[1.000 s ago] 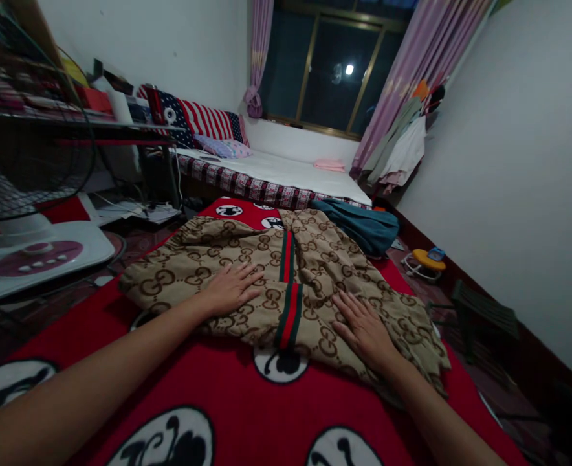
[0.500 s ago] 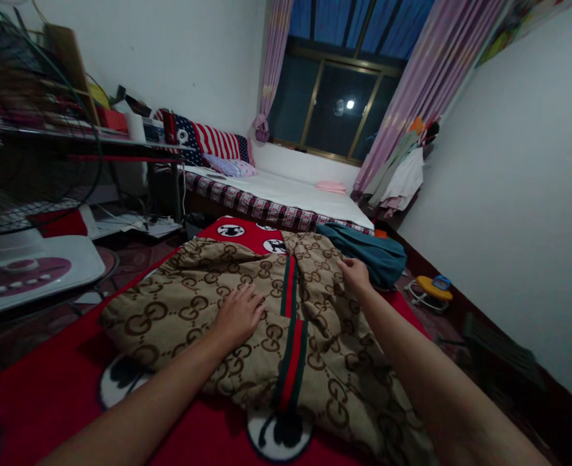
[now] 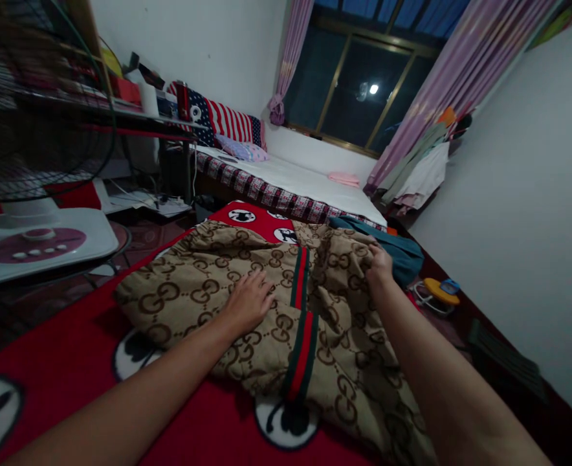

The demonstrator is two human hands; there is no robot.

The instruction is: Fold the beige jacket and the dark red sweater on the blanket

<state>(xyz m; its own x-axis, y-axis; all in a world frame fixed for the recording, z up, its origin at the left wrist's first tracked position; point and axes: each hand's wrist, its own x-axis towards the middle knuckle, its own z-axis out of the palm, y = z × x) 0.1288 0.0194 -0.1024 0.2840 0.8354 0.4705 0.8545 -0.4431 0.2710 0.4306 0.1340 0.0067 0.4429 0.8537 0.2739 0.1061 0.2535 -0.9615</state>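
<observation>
A beige garment (image 3: pixel 203 272) with brown interlocking letters and a green-red-green stripe lies spread on a red blanket (image 3: pixel 208 414) printed with black-and-white round motifs. Its kind is unclear; the left end looks gathered. My left hand (image 3: pixel 250 301) rests flat on the middle of the cloth, left of the stripe, fingers stretched out. On the far right side, my right hand (image 3: pixel 380 264) has its fingers closed on the garment's edge, which is slightly raised and creased there. Just beyond that hand is a bundle of teal cloth (image 3: pixel 402 255), partly hidden.
At the left stands a fan (image 3: pixel 38 129) beside a cluttered desk (image 3: pixel 169 120). A bed (image 3: pixel 305 178) with a white sheet runs below the window (image 3: pixel 363 90). A small yellow-seated stool (image 3: pixel 441 292) is on the floor at right. Clothes (image 3: pixel 426 175) hang by the curtain.
My right hand has moved a little outward to the right with the garment's edge, pulling that side. My left hand stays flat on the cloth. The whole view has shifted slightly.
</observation>
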